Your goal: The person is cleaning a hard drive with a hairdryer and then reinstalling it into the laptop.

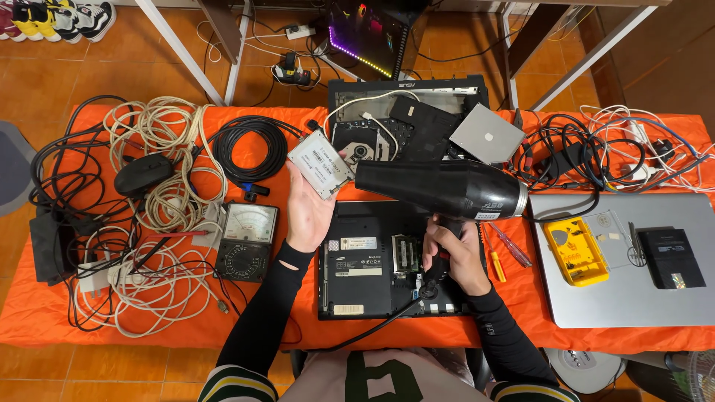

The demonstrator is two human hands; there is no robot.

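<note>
Left hand (309, 212) raised palm-up, fingers (298, 182) spread; right hand (454, 253) clenched, both forearms angled inward

The left hand (307, 212) carries a flat drive (320, 164) with a brushed grey metal face and a matt paper label, while the right hand (450, 253) grips a hair dryer (439, 188) of black plastic, semi-gloss, with a shinier band at its 3 o'clock end. Beneath lies an opened laptop (357, 275) in matt black plastic. The table cover (45, 320) is orange cloth, smooth with slight creasing, and both sleeves are matt black fabric.
</note>
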